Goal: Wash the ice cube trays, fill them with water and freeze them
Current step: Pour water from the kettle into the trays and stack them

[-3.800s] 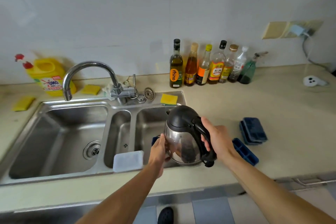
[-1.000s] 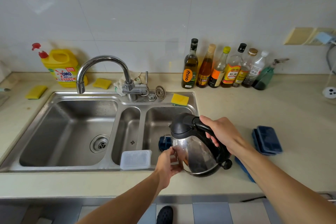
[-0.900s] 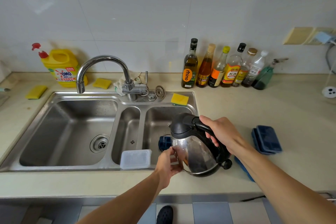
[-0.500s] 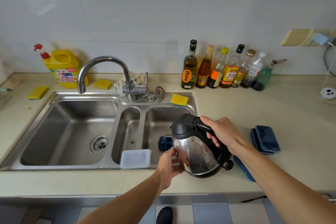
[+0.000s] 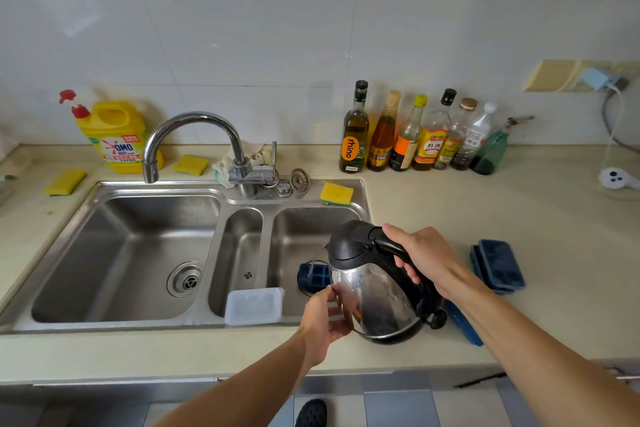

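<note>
Filling seems the step in hand: the right hand (image 5: 426, 260) is clamped round the black handle of the electric kettle (image 5: 374, 295), the left hand (image 5: 325, 322) cups its steel wall with bent fingers, and the spout leans over a blue ice cube tray (image 5: 313, 276) lying in the sink basin (image 5: 304, 229) just beyond the left hand. Next move calls for a slow, steady tilt, so each cell fills without overflow. Two stacked trays (image 5: 498, 265) sit on the tabletop (image 5: 519, 211) right of the right hand; another tray (image 5: 462, 326) lies under that forearm. Far behind the hands, a dark bottle (image 5: 354, 139) reads "rhino" and a yellow jug (image 5: 116, 139) reads "OMO".
</note>
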{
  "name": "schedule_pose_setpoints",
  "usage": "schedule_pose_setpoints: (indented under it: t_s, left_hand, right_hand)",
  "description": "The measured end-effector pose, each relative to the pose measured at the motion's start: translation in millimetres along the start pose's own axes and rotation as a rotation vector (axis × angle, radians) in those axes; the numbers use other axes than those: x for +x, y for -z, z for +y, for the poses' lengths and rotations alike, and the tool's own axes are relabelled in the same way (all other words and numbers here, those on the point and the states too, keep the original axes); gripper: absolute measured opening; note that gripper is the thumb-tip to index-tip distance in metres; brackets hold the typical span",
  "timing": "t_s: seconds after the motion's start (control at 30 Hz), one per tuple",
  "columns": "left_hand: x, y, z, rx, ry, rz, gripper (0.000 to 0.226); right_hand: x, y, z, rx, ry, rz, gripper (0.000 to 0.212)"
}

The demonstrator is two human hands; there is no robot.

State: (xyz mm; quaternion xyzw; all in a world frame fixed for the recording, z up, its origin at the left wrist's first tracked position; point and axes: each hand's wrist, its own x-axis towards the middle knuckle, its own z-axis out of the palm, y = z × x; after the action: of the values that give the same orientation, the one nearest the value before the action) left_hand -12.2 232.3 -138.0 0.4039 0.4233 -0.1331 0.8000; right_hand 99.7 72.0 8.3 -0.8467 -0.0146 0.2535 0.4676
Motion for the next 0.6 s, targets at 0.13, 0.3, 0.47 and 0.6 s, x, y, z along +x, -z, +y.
schedule_pose_setpoints:
  t_s: [0.13, 0.3, 0.47, 0.6]
  left_hand:
    - [0.2, -2.4, -1.3, 0.002, 0.0, -0.008, 0.033]
    - [0.0, -6.7, -2.3, 0.019, -0.007, -0.027, 0.032]
    - [0.1, -11.5, -2.5, 0.038, -0.014, -0.039, 0.033]
    - [1.3, -15.1, -3.5, 0.045, -0.022, -0.052, 0.034]
  right_hand:
    - [-1.6, 2.9, 1.4, -0.004, -0.007, 0.007, 0.062]
    - [-3.1, 8.7, 3.1, -0.011, -0.005, 0.013, 0.063]
    - [-4.4, 14.2, 3.9, -0.019, -0.01, 0.034, 0.064]
    - [-6.5, 18.8, 4.5, -0.017, -0.012, 0.045, 0.064]
